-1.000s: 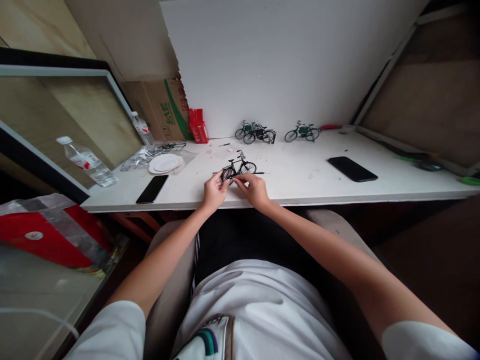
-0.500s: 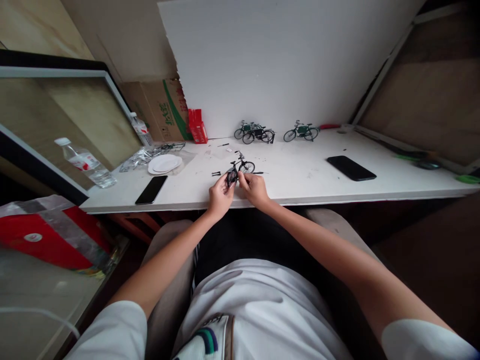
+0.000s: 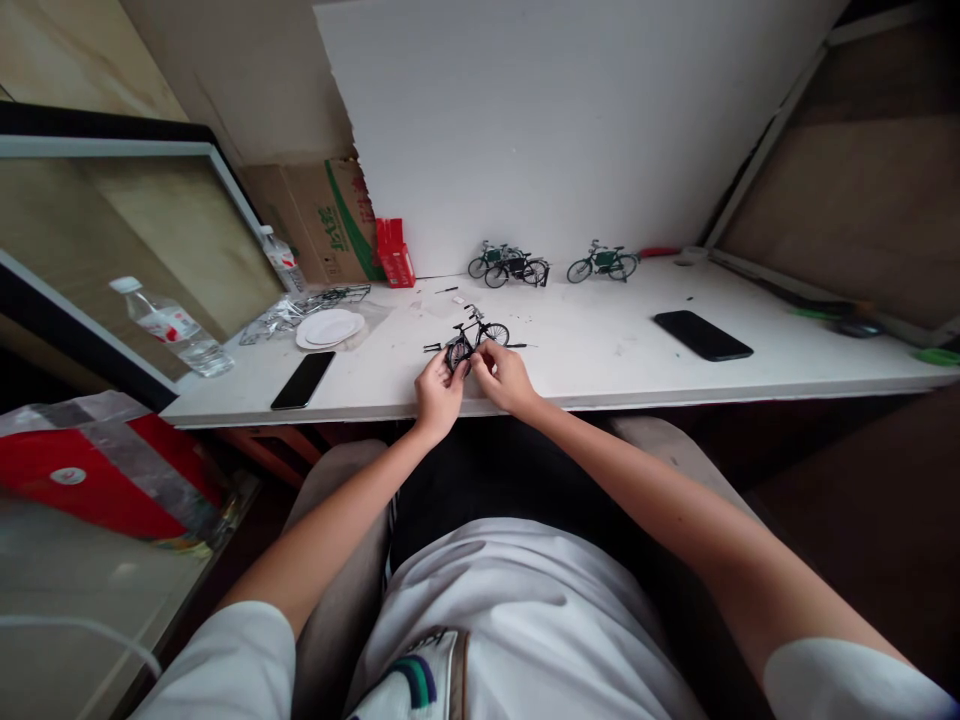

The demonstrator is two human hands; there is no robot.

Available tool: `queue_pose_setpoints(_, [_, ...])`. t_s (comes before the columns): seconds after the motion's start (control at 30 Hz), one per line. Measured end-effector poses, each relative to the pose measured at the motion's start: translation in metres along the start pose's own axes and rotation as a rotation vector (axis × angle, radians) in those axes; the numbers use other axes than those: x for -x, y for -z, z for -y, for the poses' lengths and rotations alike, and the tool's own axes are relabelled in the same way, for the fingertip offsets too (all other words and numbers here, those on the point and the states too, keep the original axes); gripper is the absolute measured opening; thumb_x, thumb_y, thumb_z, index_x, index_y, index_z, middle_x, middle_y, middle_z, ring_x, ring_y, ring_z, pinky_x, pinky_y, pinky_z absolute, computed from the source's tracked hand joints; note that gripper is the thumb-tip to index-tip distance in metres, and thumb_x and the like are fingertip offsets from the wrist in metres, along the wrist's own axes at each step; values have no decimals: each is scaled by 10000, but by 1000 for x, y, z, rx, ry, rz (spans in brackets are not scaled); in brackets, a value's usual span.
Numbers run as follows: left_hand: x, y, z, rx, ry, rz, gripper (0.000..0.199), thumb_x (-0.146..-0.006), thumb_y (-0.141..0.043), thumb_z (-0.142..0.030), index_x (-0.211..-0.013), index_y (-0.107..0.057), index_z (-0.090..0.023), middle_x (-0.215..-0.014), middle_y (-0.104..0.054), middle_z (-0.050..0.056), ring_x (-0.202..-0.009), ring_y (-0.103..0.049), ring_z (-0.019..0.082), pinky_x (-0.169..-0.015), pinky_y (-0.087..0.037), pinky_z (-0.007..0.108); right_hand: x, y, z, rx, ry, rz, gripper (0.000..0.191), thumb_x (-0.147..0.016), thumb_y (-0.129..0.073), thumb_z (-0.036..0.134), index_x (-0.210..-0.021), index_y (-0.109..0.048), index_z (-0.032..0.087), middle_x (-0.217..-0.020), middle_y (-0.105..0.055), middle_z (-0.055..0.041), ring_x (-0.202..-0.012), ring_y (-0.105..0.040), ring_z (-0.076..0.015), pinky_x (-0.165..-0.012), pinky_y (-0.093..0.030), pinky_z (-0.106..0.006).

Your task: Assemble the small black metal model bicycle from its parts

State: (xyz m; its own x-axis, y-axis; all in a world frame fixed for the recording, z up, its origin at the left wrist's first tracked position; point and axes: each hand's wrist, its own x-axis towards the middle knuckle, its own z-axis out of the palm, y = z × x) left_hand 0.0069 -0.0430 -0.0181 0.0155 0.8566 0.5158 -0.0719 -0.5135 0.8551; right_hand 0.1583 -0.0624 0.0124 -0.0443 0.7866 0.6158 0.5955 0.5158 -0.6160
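Note:
A small black model bicycle (image 3: 494, 333) is held tilted above the near edge of the white table, its handlebar pointing away from me. My left hand (image 3: 439, 398) is closed on its rear wheel, thumb on the near side. On the right side of that wheel, my right hand (image 3: 504, 376) pinches at the lower frame with thumb and forefinger; whether a small part sits between those fingertips is hidden. A small black part (image 3: 432, 348) lies just left of the bicycle. To the right, a thin dark tool (image 3: 517, 346) rests on the table, partly behind my right hand.
Along the back stand a black model bicycle (image 3: 516, 270) and a green one (image 3: 602, 264). A phone (image 3: 303, 380) and white plates (image 3: 329, 328) are at left, beside a water bottle (image 3: 172, 325). Another dark phone (image 3: 703, 335) lies at right. The table's front edge (image 3: 600, 398) runs under my forearms.
The bicycle has turned and tipped a little to the left, so its rear wheel shows more fully. My right fingers have shifted slightly left along it.

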Motion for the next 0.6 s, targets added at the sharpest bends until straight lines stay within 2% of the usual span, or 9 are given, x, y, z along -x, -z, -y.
queue_pose_setpoints(0.1, [-2,2,1,-10,13,-16,509,-942,-768,-466,-1303,-661,-124,-1302,-764,213,-1213,-764,302,-1116,-600,440,0,0,0,-9,18,-6,331,-1065,-460,472,-894,-602,226,-790,-652,-43,-713,-570,-188,-701,-435,-302])
queue_pose_setpoints(0.23, [-2,3,1,-4,16,-16,476,-945,-767,-446,-1285,-671,-127,-1314,-763,205,-1234,-755,300,-1145,-582,447,1,-3,-2,51,47,-9,472,-1105,-398,546,-802,-576,231,-764,-650,-46,-686,-544,-179,-689,-410,-302])
queue_pose_setpoints(0.47, [2,-1,-2,-11,5,10,490,-941,-773,-428,-1317,-663,-134,-1321,-763,199,-1230,-758,306,-1121,-603,443,0,-3,-5,66,-67,70,696,-1107,-300,675,-611,-504,231,-580,-607,-45,-563,-554,-174,-644,-378,-311])
queue_pose_setpoints(0.6, [-1,0,-1,-1,3,-19,491,-932,-783,-431,-1295,-666,-122,-1304,-767,208,-1206,-767,305,-1110,-607,445,-1,-1,-1,25,-88,26,678,-1108,-300,665,-666,-567,225,-640,-649,-49,-617,-597,-183,-679,-404,-315])
